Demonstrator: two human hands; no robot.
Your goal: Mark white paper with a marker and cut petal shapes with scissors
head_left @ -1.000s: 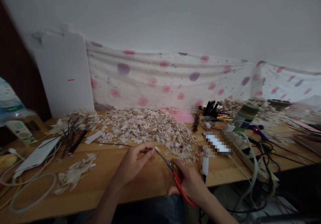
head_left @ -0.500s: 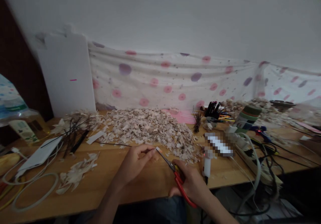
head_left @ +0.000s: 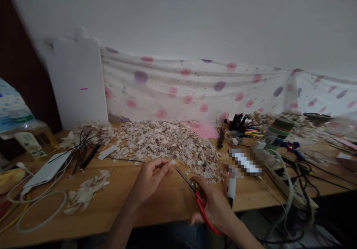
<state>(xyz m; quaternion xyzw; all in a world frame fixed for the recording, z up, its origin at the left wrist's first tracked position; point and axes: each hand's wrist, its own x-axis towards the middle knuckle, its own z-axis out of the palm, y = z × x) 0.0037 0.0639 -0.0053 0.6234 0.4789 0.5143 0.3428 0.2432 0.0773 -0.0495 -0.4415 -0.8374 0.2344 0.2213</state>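
Observation:
My left hand (head_left: 153, 176) pinches a small pale flake (head_left: 173, 162) between thumb and forefinger, above the front part of the wooden table. From its fingers a thin dark stick (head_left: 128, 160) seems to run off to the left; whether the hand holds it I cannot tell. My right hand (head_left: 213, 204) is wrapped round red-handled scissors (head_left: 201, 209). Their blades look closed and point up and left, the tips just short of the flake. Behind both hands spreads a wide heap of pale, papery flakes (head_left: 167, 139).
On the left lie a white power bank (head_left: 46, 171), a coiled cable (head_left: 41, 230), dark twigs (head_left: 83, 145) and loose shreds (head_left: 89, 191). Rightward are a white-handled tool (head_left: 231, 186), a blurred-out phone (head_left: 245, 161), a power strip (head_left: 290, 189) and a green can (head_left: 277, 133).
The scissor tips have drawn slightly back from the flake in my left fingers. Both hands stay nearly in place, and the whole view has shifted a little.

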